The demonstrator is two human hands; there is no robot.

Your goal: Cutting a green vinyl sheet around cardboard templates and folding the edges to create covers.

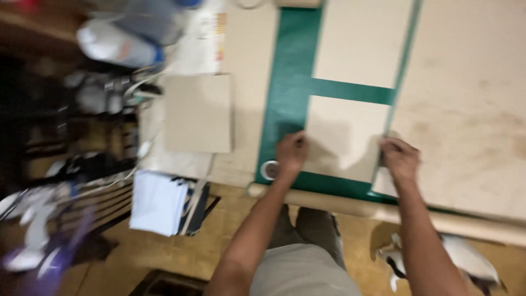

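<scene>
A pale rectangular board (342, 137) lies flat on a green mat (285, 82) near the table's front edge. The left hand (291, 153) presses curled fingers on the board's left edge; the right hand (400, 158) does likewise on its right edge, so the board spans between them. A second board (361, 41) lies beyond. A tape roll (269, 170) sits beside the left hand. Cluttered shelves (82, 109) stand left.

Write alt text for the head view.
Seen from above, a person's left hand and right hand press the side edges of a pale card sheet on a green mat. A roll of tape lies by the left hand.
</scene>
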